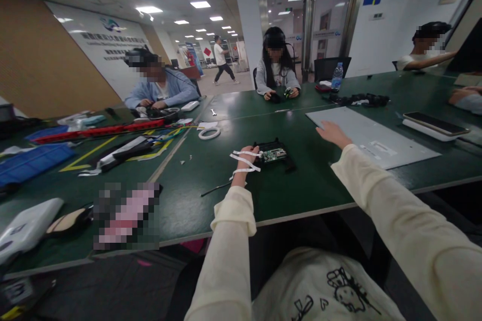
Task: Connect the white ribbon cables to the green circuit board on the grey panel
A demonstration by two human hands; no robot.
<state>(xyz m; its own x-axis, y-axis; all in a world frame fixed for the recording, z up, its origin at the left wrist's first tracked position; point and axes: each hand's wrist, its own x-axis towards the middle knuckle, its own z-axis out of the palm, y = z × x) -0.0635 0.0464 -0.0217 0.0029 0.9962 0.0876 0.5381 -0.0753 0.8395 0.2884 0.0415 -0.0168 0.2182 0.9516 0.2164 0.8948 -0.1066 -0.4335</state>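
My left hand (pixel 246 158) is closed on the left edge of a black device with an exposed green circuit board (pixel 274 154), which lies on the dark green table. A narrow white strip (pixel 244 171) loops loosely around that hand and wrist. Close to the wrist, a thin dark rod-like tool (pixel 215 190) rests on the tabletop. My right hand (pixel 333 134) is apart from the device, fingers stretched out, over the left part of a flat grey panel (pixel 391 133). Whether it touches the panel I cannot tell. Nothing shows in its fingers.
A white tape roll (pixel 209 133) and a small wrench (pixel 213 112) lie beyond my left hand. Left are a blue tray (pixel 33 163), red strips (pixel 101 131) and a pink phone-like object (pixel 130 213). A phone (pixel 436 123) and a water bottle (pixel 337 77) are right. Co-workers sit around.
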